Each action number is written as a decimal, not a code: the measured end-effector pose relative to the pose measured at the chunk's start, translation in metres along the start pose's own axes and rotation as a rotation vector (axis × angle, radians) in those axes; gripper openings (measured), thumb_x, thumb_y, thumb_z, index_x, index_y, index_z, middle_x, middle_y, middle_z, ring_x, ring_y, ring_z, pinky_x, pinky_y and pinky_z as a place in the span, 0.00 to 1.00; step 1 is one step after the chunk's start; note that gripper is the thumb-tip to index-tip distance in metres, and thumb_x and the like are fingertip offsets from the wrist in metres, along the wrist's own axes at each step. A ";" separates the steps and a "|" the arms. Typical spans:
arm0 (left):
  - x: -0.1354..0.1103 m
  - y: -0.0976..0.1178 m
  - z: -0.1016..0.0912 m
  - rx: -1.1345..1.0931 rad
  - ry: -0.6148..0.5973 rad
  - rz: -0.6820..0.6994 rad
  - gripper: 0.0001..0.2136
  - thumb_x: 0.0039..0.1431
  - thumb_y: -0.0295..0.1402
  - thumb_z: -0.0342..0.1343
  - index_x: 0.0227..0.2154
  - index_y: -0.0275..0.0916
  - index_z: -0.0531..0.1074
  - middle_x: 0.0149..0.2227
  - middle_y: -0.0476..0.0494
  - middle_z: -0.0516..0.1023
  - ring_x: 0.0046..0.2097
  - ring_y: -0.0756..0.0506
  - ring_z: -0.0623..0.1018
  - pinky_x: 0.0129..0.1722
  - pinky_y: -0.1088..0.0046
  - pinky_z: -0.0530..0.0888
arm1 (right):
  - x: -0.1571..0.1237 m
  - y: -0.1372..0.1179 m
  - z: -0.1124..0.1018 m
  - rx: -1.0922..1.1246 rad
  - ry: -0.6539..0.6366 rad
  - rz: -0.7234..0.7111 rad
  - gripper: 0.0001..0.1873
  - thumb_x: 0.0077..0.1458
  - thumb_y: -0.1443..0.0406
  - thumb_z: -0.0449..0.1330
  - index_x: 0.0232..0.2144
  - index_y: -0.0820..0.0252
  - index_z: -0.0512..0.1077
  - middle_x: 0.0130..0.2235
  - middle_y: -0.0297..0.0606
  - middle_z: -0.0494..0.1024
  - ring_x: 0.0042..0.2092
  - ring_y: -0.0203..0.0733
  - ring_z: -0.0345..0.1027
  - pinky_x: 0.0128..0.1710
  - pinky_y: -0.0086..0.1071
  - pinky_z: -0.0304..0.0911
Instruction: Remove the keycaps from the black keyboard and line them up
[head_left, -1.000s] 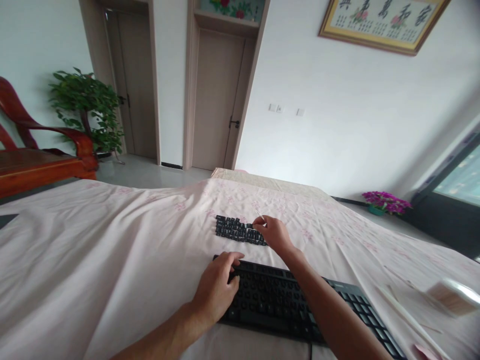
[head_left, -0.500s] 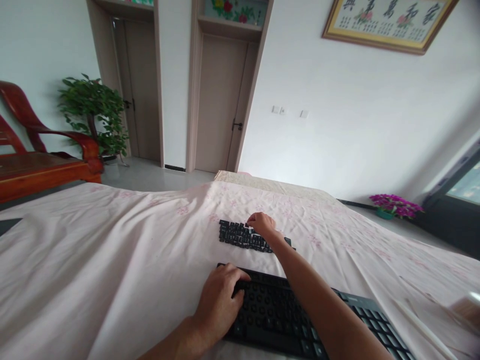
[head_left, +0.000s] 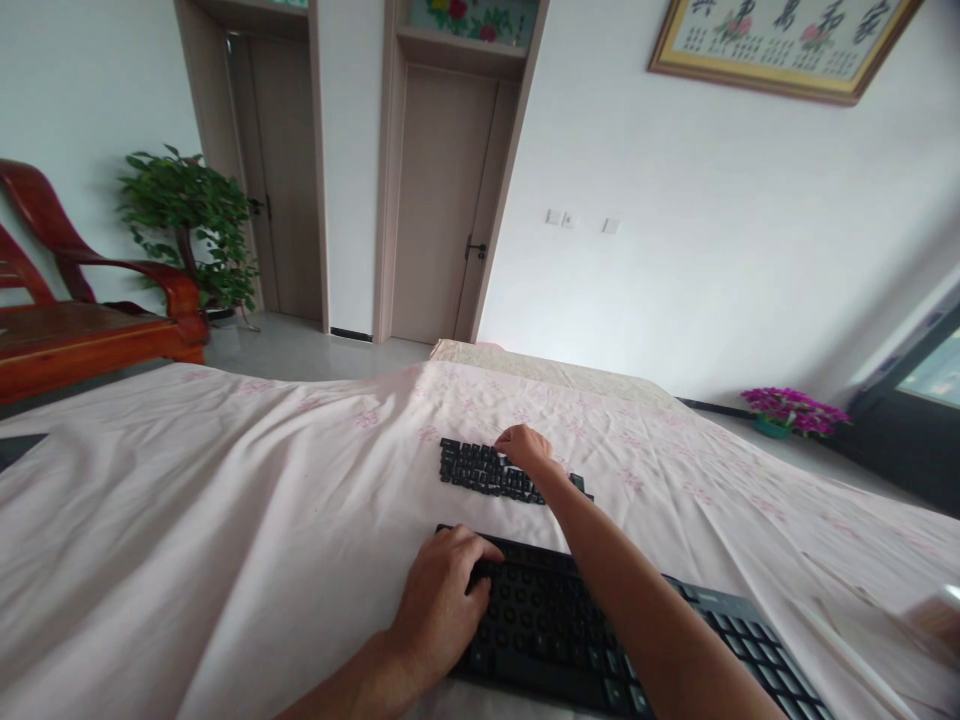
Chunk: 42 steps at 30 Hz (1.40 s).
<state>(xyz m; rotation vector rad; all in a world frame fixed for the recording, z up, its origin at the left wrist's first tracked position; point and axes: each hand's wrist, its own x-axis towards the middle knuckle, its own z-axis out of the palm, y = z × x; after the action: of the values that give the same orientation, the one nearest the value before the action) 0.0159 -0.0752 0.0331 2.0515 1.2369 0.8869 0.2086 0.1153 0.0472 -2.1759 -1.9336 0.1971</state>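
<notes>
A black keyboard (head_left: 551, 620) lies on the pink-white cloth, with keys gone from much of its left and middle part. My left hand (head_left: 450, 590) grips its left end, thumb and index finger over the top. Farther off, loose black keycaps (head_left: 480, 470) lie in tight rows on the cloth. At the far row of these, my right hand (head_left: 526, 446) has its fingers drawn together on a keycap; the fingertips are small and partly hidden. My right forearm crosses above the keyboard and hides part of it.
The flowered cloth (head_left: 300, 500) is creased and spreads to both sides. A red wooden chair (head_left: 97, 330) and a leafy plant (head_left: 187, 220) stand at the left. Purple flowers (head_left: 795, 408) in a green pot sit on the floor at the right, near a dark door.
The view has shifted very slightly. Both hands keep nearly the same places, the left at the keyboard and the right at the loose keycaps.
</notes>
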 end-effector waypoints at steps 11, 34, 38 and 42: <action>0.000 -0.002 -0.001 0.006 0.004 0.014 0.16 0.46 0.22 0.50 0.36 0.43 0.74 0.40 0.47 0.75 0.46 0.43 0.70 0.48 0.65 0.64 | -0.012 -0.005 -0.011 0.033 0.047 -0.005 0.13 0.52 0.58 0.58 0.34 0.55 0.79 0.37 0.42 0.80 0.41 0.46 0.72 0.34 0.30 0.59; -0.008 0.015 0.005 0.082 -0.152 0.142 0.13 0.49 0.24 0.54 0.36 0.45 0.76 0.37 0.48 0.76 0.43 0.45 0.73 0.46 0.69 0.67 | -0.234 0.031 -0.054 0.741 -0.115 -0.412 0.25 0.62 0.52 0.46 0.28 0.62 0.73 0.30 0.37 0.75 0.30 0.35 0.67 0.30 0.26 0.63; -0.007 0.017 0.009 0.020 -0.260 0.165 0.12 0.48 0.25 0.55 0.36 0.45 0.77 0.34 0.50 0.76 0.38 0.47 0.74 0.39 0.73 0.69 | -0.239 0.032 -0.048 0.733 -0.128 -0.498 0.26 0.62 0.50 0.45 0.26 0.61 0.72 0.28 0.37 0.74 0.30 0.36 0.66 0.31 0.27 0.63; -0.006 0.017 0.008 0.007 -0.300 0.219 0.09 0.49 0.26 0.56 0.33 0.44 0.77 0.34 0.51 0.77 0.38 0.47 0.74 0.40 0.74 0.67 | -0.239 0.029 -0.043 0.669 -0.113 -0.593 0.28 0.62 0.49 0.44 0.26 0.61 0.72 0.30 0.38 0.74 0.32 0.37 0.67 0.34 0.28 0.63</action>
<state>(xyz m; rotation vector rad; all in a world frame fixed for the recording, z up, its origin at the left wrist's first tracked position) 0.0292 -0.0888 0.0396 2.2574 0.8689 0.6373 0.2178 -0.1276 0.0698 -1.1506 -2.0715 0.7394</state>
